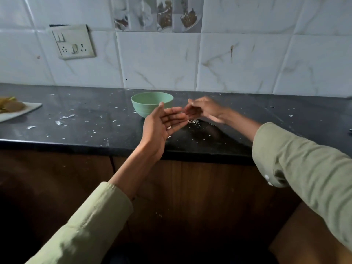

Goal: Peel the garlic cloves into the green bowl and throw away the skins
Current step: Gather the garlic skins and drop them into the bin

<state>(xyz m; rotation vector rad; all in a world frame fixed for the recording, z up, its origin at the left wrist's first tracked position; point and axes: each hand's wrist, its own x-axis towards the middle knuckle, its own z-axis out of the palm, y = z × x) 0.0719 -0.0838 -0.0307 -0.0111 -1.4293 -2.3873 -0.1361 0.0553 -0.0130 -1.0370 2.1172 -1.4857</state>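
L hand (pixel 163 122) flat, palm up at bench (pixel 76 130) edge, empty. R hand (pixel 202 110) blurred, loosely curled; hold unclear. Skins (pixel 193 121) heaped beneath it, bits scattered. Green bowl (pixel 150 105) at 11 o'clock of hands. Best: sweep skins w/ R onto cupped L, low and slow.

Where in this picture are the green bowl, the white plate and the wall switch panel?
green bowl (pixel 147 109): head view, on its outer front wall.
white plate (pixel 28 109): head view, on its bare right corner.
wall switch panel (pixel 73 41): head view, on the middle of its face.
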